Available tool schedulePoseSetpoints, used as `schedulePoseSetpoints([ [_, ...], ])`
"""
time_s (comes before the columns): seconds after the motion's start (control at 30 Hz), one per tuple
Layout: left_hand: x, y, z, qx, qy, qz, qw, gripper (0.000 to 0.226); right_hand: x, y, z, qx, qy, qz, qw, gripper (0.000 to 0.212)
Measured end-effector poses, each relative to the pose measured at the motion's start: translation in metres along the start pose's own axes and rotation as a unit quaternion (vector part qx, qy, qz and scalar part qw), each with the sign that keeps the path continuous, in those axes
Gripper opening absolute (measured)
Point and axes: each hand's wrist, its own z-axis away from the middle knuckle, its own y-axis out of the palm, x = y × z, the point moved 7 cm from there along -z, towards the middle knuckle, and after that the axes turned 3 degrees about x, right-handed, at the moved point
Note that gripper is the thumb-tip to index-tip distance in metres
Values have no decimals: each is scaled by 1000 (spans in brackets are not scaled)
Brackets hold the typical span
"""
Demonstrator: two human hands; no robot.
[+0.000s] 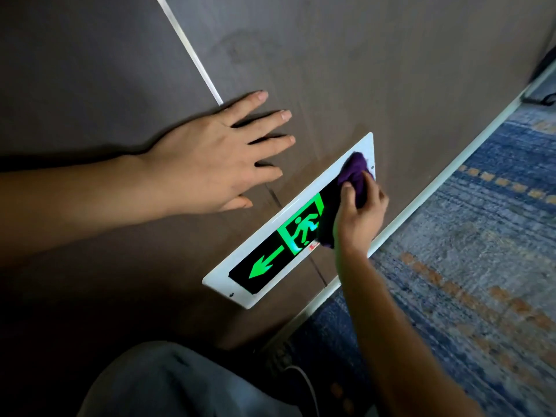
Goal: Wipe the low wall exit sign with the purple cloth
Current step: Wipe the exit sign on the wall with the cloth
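- a knee in grey trousers (168,383) sits lowest in the frame, below the exit sign (270,254), with a thin white cable (304,383) just beside it.
- a blue carpet with orange marks (481,266) lies to the right of the sign, past a pale skirting strip (421,203).
- the exit sign is fixed low on the grey-brown wall (361,70), just above the skirting; its green arrow and running figure glow on a black panel inside a white frame.
- the right hand (359,218) has its fingers curled round a bunched purple cloth (355,173), pressing it on the sign's far end.
- the left hand (216,158) lies flat on the wall above the sign, fingers straight and spread wide, holding nothing.
- a thin pale seam (192,55) runs up the wall beyond that hand.
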Motion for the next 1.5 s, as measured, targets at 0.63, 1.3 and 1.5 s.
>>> schedulePoseSetpoints([
  [0.63, -3, -3, -5, -1, 4, 12, 1000, 67, 5, -19, 32, -42, 2, -44, 998, 47],
  [1.3, -6, 0, -11, 14, 1, -1, 1000, 72, -34, 28, 146, 83, -45, 74, 993, 50],
  [1.5, -7, 2, -12, 16, 0, -11, 1000, 70, -29, 4, 107, 99, -32, 52, 993, 47],
])
